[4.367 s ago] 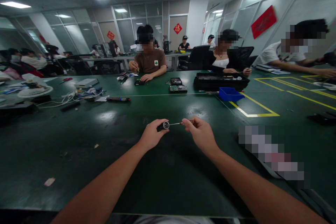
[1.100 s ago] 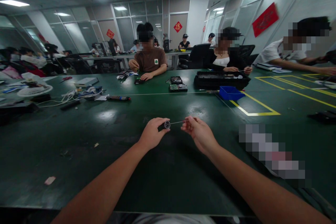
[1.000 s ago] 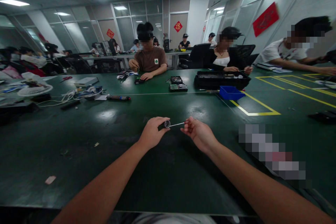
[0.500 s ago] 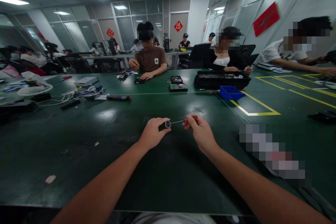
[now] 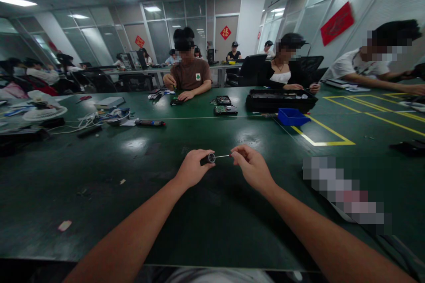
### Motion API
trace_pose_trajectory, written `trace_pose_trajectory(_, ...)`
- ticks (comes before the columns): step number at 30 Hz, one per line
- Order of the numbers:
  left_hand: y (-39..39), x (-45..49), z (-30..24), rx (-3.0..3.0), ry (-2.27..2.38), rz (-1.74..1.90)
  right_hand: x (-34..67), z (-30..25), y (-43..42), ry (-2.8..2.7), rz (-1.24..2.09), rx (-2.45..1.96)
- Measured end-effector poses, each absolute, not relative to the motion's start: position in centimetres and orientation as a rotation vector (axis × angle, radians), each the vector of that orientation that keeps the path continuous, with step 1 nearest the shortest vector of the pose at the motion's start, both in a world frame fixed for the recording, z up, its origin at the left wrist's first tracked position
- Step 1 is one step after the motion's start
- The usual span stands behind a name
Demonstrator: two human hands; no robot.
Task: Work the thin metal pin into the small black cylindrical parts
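Observation:
My left hand (image 5: 192,169) is closed around a small black cylinder (image 5: 208,158) with a shiny round end that faces right. My right hand (image 5: 252,167) pinches a thin screwdriver (image 5: 223,156) with a red handle, and its metal shaft points left into the end of the cylinder. Both hands hover just above the dark green table (image 5: 159,194), near its middle, a hand's width apart.
A blue bin (image 5: 291,116), a long black case (image 5: 279,100) and circuit boards (image 5: 225,110) lie further back. Cables and a white fan (image 5: 43,112) sit at the left. Yellow tape lines (image 5: 323,131) mark the right. Other people sit across the table.
My right hand has rolled slightly around the screwdriver handle and dropped a little. My left hand and the cylinder have stayed in place.

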State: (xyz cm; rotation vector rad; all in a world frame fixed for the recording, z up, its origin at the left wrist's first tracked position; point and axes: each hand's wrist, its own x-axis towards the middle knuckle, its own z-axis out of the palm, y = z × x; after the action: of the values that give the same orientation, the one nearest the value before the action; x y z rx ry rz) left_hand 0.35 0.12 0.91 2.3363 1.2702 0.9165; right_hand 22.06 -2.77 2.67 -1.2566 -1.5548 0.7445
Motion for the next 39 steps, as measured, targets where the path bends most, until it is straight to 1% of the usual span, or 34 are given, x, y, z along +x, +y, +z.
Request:
trace_pose_trajectory(4,0.1,0.3,0.8,2.340,1.260,0.916,22.2,2.8,-2.6,-1.566,0.718,-1.373)
trace_pose_trajectory(10,0.2,0.2,0.7,2.326,1.269,0.923,22.0,2.7,-2.8,-1.631,0.751,-1.273)
trace_pose_trajectory(15,0.2,0.2,0.9,2.318,1.278,0.922,22.0,2.5,-2.8,-1.666,0.730,-1.306)
trace_pose_trajectory(19,0.2,0.4,0.7,2.353,1.269,0.886,21.9,2.4,-2.6,-1.515,0.742,-1.224)
trace_pose_trajectory(23,0.0,0.6,0.9,2.341,1.276,0.857,21.8,2.2,-2.2,-1.336,0.897,-1.146)
trace_pose_trajectory(26,-0.2,0.6,1.6,2.350,1.242,0.909,22.1,2.2,-1.7,-1.115,1.094,-1.075)
trace_pose_trajectory(28,-0.3,0.7,2.0,2.388,1.216,0.920,22.4,2.1,-1.3,-1.018,1.291,-1.041)
trace_pose_trajectory(30,-0.3,0.6,2.1,2.414,1.224,0.894,22.7,2.0,-1.1,-0.914,1.352,-1.041)
trace_pose_trajectory(33,-0.2,0.5,2.0,2.396,1.254,0.858,22.6,1.8,-1.0,-0.867,1.247,-1.046)
trace_pose_trajectory(39,-0.2,0.6,1.9,2.370,1.286,0.871,22.0,1.5,-1.4,-1.079,1.083,-1.073)
